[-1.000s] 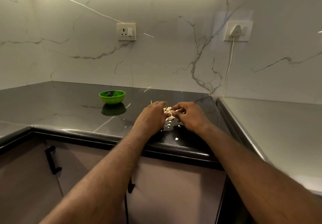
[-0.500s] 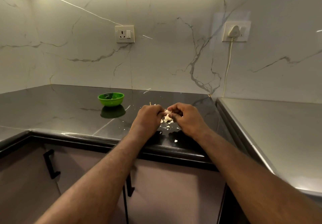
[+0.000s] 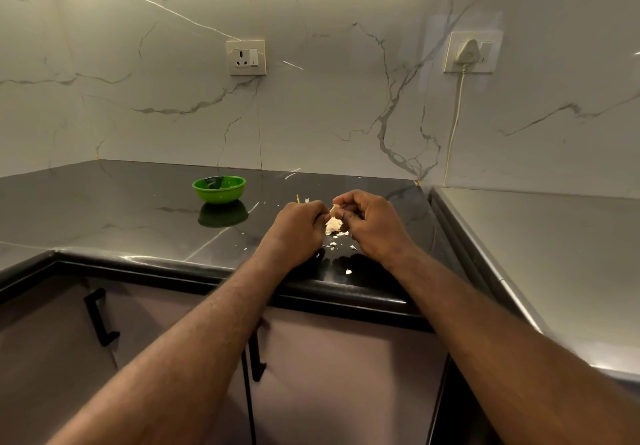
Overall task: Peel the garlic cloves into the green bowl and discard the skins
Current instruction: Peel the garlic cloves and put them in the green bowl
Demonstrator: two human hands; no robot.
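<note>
My left hand (image 3: 298, 228): fingers curled in, tips pinching the near edge of the garlic clove (image 3: 334, 210). My right hand (image 3: 372, 223): fingers and thumb curled round the same clove from the other side. The clove sits between both hands, just above the black counter (image 3: 138, 209). Loose skins (image 3: 343, 234) lie on the counter beneath the hands and nearer me. The green bowl (image 3: 219, 189) stands on the counter to the left, apart from both hands.

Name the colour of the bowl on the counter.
Bright green bowl, shown best in the head view, on the black counter.
</note>
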